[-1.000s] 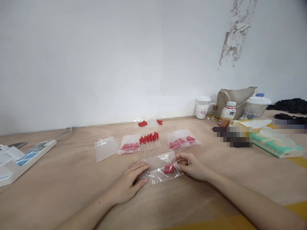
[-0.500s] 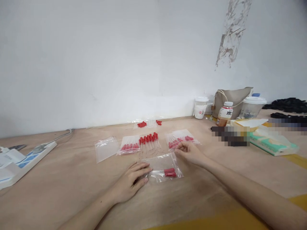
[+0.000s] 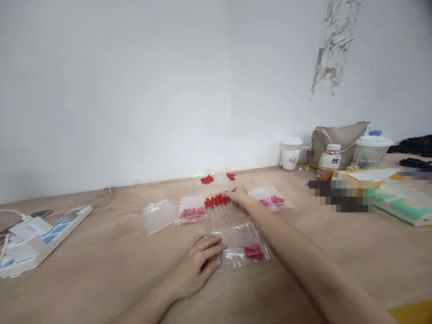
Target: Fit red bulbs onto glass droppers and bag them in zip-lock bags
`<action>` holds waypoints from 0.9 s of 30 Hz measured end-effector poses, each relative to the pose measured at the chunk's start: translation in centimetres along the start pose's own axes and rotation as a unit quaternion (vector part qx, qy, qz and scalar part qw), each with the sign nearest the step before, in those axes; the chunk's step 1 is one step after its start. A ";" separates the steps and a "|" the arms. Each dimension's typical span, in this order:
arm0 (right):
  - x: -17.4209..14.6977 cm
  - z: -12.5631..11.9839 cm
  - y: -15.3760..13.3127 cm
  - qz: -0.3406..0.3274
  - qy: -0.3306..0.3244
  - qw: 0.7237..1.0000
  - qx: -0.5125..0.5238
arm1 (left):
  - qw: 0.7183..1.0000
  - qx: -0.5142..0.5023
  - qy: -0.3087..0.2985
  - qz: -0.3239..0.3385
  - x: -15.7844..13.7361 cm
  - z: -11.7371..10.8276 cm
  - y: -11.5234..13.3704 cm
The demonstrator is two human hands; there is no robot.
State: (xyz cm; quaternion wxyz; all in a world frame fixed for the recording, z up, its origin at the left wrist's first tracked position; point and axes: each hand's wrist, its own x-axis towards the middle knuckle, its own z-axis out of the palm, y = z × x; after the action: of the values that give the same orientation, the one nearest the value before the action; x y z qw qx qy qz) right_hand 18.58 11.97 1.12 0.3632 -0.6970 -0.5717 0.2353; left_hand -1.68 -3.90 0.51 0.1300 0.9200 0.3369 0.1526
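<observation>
My left hand [image 3: 199,263] lies with fingers spread, its fingertips on the left edge of a clear zip bag [image 3: 236,234]. Inside that bag are droppers with red bulbs [image 3: 253,251] pointing right. My right hand [image 3: 238,196] reaches over the bag to the right end of a row of loose droppers [image 3: 218,207]. Its fingertips are closed at a red bulb there; the fingers partly hide it. The row's glass stems point toward me. Left of the row lies a filled bag of droppers [image 3: 191,210], and behind my right forearm another filled bag [image 3: 272,199].
An unfilled zip bag [image 3: 159,216] lies left. Red bulbs [image 3: 207,179] sit on plastic by the wall. A power strip [image 3: 50,236] with chargers is far left. At right stand a cup [image 3: 290,155], a bottle [image 3: 329,163], a grey bag [image 3: 337,139] and a green tissue pack [image 3: 401,204].
My right hand has moved left and away from me, from beside the right-hand filled bag to the dropper row. My left hand stays on the clear bag. The view has shifted slightly left.
</observation>
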 end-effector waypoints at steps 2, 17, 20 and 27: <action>0.6 0.5 0.0 0.006 -0.002 1.000 0.000 | 1.000 -0.002 -0.001 -0.001 0.0 0.0 0.0; 0.9 -0.8 1.3 0.002 0.000 1.000 -0.030 | 1.000 0.001 0.007 -0.004 0.0 -0.1 0.2; 0.9 -0.6 1.2 0.001 -0.009 0.999 -0.048 | 1.000 0.005 0.004 -0.006 0.0 -0.2 0.3; 1.3 -0.7 1.7 0.001 -0.041 0.996 -0.084 | 1.000 0.017 -0.005 -0.008 -0.1 -0.1 0.1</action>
State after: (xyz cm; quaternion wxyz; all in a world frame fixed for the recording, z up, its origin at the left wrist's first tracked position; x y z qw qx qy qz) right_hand 20.47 12.89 0.35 0.2789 -0.7154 -0.6035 0.2151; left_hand -1.71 -4.02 0.64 0.1177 0.9199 0.3463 0.1412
